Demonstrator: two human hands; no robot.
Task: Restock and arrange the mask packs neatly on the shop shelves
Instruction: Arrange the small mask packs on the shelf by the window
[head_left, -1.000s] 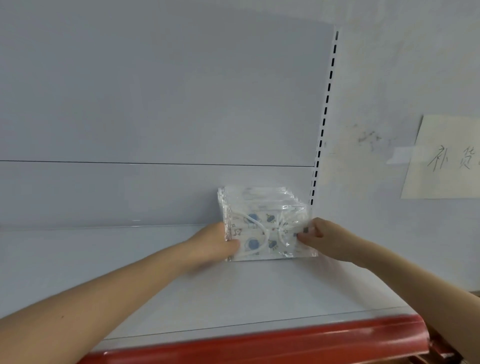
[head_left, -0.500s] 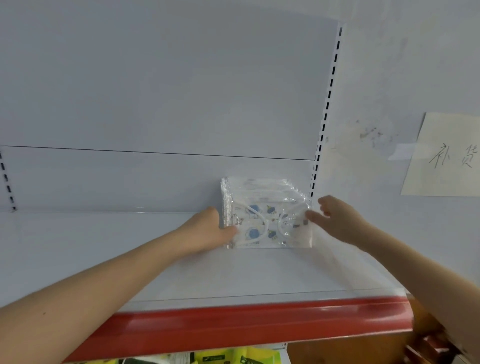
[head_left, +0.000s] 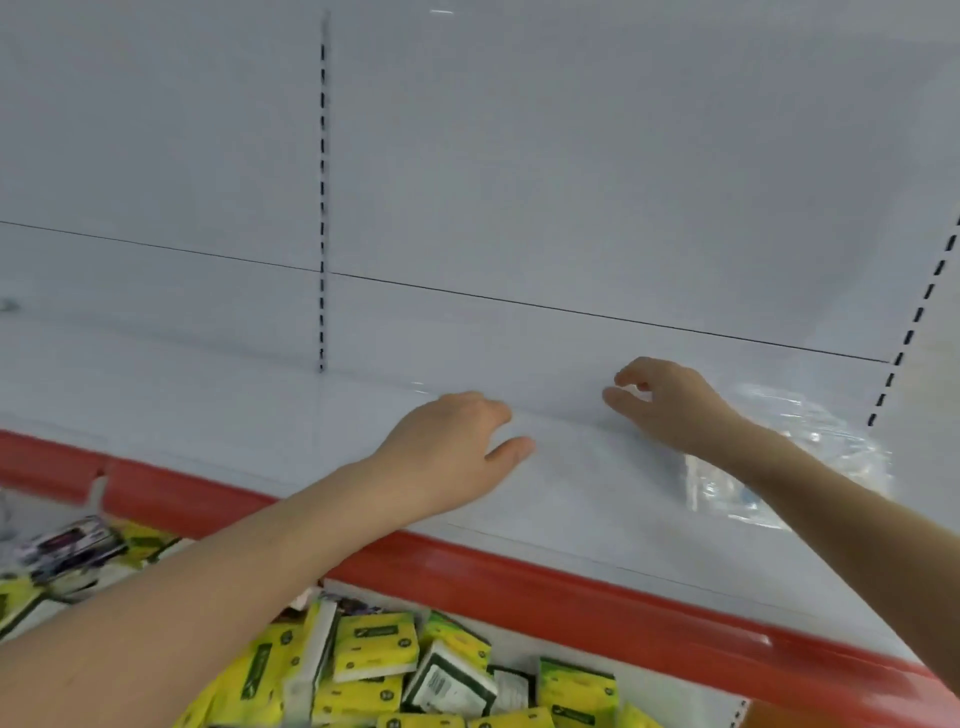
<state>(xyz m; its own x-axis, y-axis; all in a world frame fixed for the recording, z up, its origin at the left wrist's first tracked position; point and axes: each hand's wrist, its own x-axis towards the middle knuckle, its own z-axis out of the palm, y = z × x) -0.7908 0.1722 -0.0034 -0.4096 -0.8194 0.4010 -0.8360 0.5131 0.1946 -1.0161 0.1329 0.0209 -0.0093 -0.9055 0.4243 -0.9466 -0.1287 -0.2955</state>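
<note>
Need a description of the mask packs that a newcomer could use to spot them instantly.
Start at the white shelf with the red front strip and follow it to its right end, near the slotted upright. The mask packs sit there, partly behind the right forearm. They are the only clear, glossy plastic bundle; the yellow packs lie lower down.

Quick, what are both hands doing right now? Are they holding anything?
Left hand: open, holding nothing.
Right hand: open, fingers loosely curled, holding nothing.
</note>
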